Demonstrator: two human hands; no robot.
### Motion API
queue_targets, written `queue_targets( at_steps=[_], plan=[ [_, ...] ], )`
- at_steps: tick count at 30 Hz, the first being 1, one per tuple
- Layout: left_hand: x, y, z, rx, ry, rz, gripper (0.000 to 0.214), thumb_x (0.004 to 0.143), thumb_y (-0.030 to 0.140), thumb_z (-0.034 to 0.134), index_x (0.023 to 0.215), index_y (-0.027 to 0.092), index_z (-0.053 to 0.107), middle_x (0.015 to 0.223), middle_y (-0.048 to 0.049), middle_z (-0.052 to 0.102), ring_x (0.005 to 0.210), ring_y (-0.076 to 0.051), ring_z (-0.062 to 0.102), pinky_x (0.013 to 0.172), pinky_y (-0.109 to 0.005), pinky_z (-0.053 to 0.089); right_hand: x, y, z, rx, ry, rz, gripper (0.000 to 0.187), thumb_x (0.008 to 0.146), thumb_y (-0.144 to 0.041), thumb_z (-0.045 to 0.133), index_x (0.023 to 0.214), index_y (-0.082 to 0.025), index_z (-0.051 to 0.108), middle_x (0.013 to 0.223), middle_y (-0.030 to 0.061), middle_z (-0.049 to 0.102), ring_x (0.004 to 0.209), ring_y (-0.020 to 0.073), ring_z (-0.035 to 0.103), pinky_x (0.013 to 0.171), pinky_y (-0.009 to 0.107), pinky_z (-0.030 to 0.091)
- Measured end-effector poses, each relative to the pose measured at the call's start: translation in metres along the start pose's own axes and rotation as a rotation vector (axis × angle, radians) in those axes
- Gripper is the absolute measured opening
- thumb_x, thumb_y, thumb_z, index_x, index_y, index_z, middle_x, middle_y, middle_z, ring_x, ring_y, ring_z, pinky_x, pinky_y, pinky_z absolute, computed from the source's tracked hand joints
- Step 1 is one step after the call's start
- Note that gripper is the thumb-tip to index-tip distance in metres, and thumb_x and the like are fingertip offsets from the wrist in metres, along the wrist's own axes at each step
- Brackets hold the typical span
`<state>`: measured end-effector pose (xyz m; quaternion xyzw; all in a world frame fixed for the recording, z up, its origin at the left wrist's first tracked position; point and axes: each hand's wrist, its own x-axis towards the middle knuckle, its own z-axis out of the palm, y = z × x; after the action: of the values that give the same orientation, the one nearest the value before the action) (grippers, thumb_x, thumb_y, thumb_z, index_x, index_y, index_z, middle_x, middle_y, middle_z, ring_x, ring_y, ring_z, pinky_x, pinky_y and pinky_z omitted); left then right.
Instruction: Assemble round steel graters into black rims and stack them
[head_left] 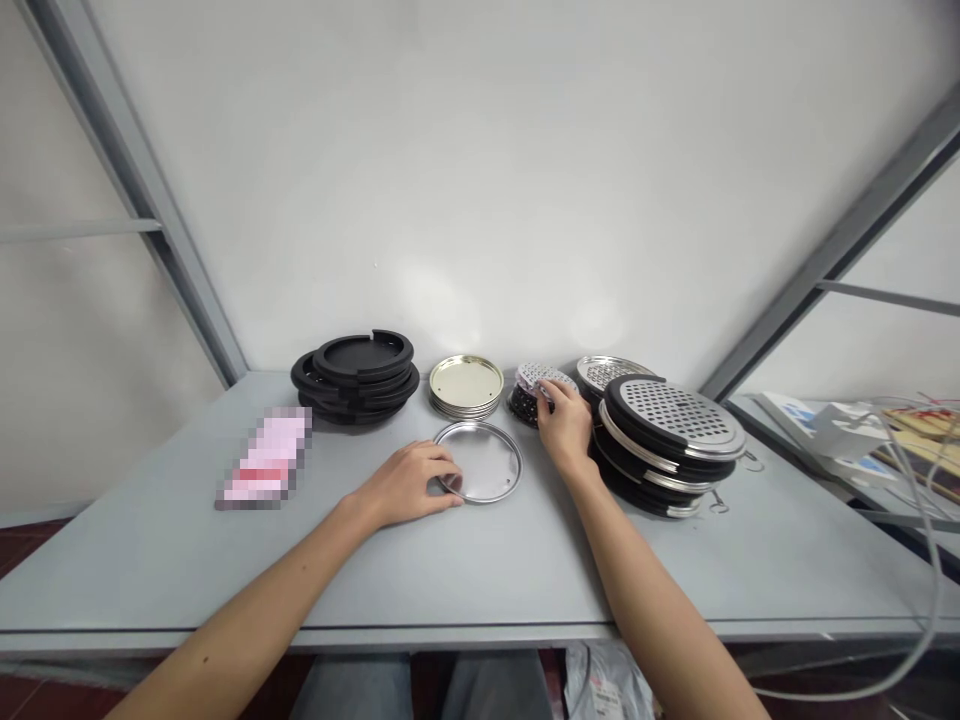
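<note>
faded blue-grey trousers (358, 690) are worn, and the hands (412, 483) and forearms (289, 583) are bare.

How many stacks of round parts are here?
5: black frames, left; golden plates, centre; small perforated discs, by the right hand; black and silver assemblies, right; silver discs, partly hidden behind. More may be hidden.

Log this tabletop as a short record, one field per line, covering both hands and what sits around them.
Left hand: left hand, fingers and thumb at the left edge of a round metal dish; firmness of grip unclear
Right hand: right hand, fingertips at small perforated discs; whether one is pinched is unclear
Back centre: stacked shallow metal dishes
Back left: stacked black rings
Front of rings: pink item, pixelated
Right: stacked black-rimmed perforated plates
Surface: grey table
</note>
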<state>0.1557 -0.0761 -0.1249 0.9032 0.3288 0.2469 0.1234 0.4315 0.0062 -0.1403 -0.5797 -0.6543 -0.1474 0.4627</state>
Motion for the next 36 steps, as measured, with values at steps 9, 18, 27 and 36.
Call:
queue_targets(
  at_steps=[9,18,27,36],
  plan=[
    [-0.001,-0.001,0.001,-0.014,-0.005,0.009,0.01,0.083,0.032,0.069,0.087,0.023,0.071,0.089,-0.0011,0.07,0.086,-0.018,0.062,0.078,-0.029,0.047,0.003,0.002,0.002,0.058,0.055,-0.031,0.025,0.087,-0.028,0.052,0.099,-0.017,0.071,0.101,0.0109,0.071,0.096,0.0265,0.06,0.088,0.043,0.044],
    [-0.001,-0.002,0.0,-0.014,-0.004,0.006,0.011,0.082,0.033,0.07,0.087,0.023,0.071,0.088,-0.0012,0.07,0.085,-0.018,0.062,0.078,-0.029,0.047,0.003,-0.004,0.001,0.093,0.008,-0.052,0.018,0.086,-0.027,0.055,0.095,-0.02,0.07,0.097,0.008,0.07,0.096,0.0263,0.058,0.089,0.043,0.038],
    [-0.003,-0.009,-0.006,-0.025,0.013,-0.007,0.023,0.081,0.04,0.071,0.096,0.022,0.07,0.083,-0.0009,0.07,0.077,-0.017,0.064,0.076,-0.029,0.048,0.002,-0.053,-0.035,0.413,-0.033,-0.24,0.008,0.086,-0.026,0.061,0.091,-0.024,0.068,0.097,0.0042,0.071,0.096,0.0223,0.062,0.092,0.041,0.044],
    [-0.002,-0.029,-0.011,0.108,0.366,-0.249,0.017,0.092,0.027,0.049,0.094,0.019,0.064,0.091,-0.0051,0.067,0.088,-0.022,0.062,0.078,-0.034,0.05,-0.026,-0.062,-0.059,0.794,-0.478,-0.231,0.005,0.081,-0.025,0.068,0.085,-0.023,0.068,0.093,0.0046,0.071,0.095,0.0217,0.065,0.089,0.041,0.05]
  ],
)
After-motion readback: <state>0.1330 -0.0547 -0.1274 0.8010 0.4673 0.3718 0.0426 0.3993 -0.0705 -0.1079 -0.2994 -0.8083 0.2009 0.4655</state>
